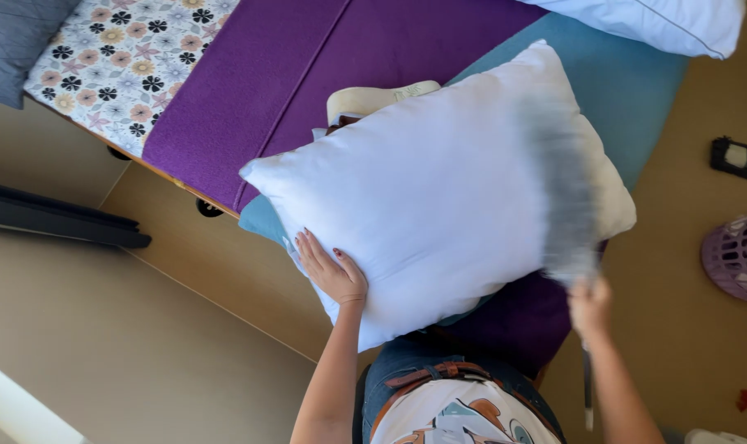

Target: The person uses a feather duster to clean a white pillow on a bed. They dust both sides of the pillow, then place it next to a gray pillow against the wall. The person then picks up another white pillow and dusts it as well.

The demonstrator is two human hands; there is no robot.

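A large white pillow (439, 189) lies across the near end of a bed. My left hand (331, 267) rests flat on its near left corner, fingers spread. My right hand (590, 306) is closed around the handle of a grey duster (564, 197), which is blurred by motion and sweeps over the pillow's right side. Under the pillow a cream cushion (373, 97) peeks out at the far edge.
The bed carries a purple blanket (283, 74), a teal sheet (628, 90), a floral cover (115, 62) and another white pillow (661, 20) at the far right. A lilac laundry basket (739, 255) and a black object (739, 158) stand on the floor at right.
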